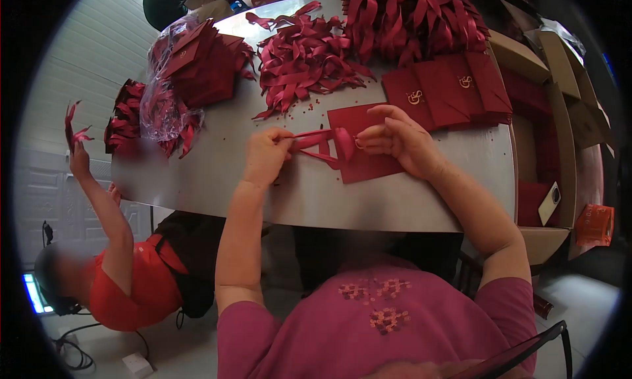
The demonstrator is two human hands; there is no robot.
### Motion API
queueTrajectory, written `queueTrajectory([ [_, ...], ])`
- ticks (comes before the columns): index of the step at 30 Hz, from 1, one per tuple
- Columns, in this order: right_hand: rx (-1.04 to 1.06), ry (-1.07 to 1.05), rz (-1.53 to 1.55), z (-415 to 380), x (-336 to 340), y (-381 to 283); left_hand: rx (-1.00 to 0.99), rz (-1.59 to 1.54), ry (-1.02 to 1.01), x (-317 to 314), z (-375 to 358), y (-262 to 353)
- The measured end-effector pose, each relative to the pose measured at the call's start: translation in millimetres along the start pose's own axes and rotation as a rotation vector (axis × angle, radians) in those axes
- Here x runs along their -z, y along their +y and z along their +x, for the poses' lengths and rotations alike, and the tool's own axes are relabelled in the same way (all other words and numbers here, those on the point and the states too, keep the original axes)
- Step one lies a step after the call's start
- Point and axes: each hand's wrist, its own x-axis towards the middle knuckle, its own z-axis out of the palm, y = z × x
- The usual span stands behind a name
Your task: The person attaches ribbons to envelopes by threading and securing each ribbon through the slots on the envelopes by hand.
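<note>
A dark red paper bag (368,170) lies flat on the table in front of me, with a glossy red ribbon (324,146) stretched out from its left side. My left hand (266,156) is closed in a pinch on the ribbon's left end. Over the bag, my right hand (403,143) has its fingertips drawn together at the ribbon's wide right end, while its upper fingers are lifted. A small gold mark shows beside those fingertips. Exactly how the ribbon passes through the bag cannot be made out.
Loose ribbons (299,66) are heaped beyond my hands. Red bags with gold lettering (454,92) lie at right; more bags (204,63) stand at left by clear plastic (161,109). A cardboard box (563,142) adjoins the table, a phone (549,203) on it. A co-worker (135,283) lifts ribbon at left.
</note>
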Motion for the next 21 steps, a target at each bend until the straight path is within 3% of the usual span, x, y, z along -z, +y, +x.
queueTrajectory([
  [3,-0.023,0.004,-0.029,1.1,2.2,1.1,0.002,-0.07,-0.096,18.2,-6.7,-7.7],
  [7,-0.022,0.01,-0.04,0.1,0.3,-0.7,0.02,-0.019,-0.079,45.1,-0.2,-23.3],
  [9,-0.033,-0.013,-0.06,-1.0,0.3,-0.9,0.002,0.04,0.102,61.5,6.7,-32.6],
  [11,-0.036,-0.026,-0.061,-0.7,1.1,0.2,-0.061,0.109,0.144,48.8,6.2,1.3],
  [15,-0.042,-0.026,-0.14,-2.9,-3.2,-2.8,-0.692,0.266,0.017,-19.7,27.1,44.2],
  [19,-0.013,-0.088,-0.149,-1.4,3.7,7.6,-0.57,0.539,-0.242,-53.2,43.1,67.6],
  [21,0.007,-0.066,-0.211,-1.7,2.4,7.6,-0.696,0.632,-0.215,-54.0,58.7,58.0],
])
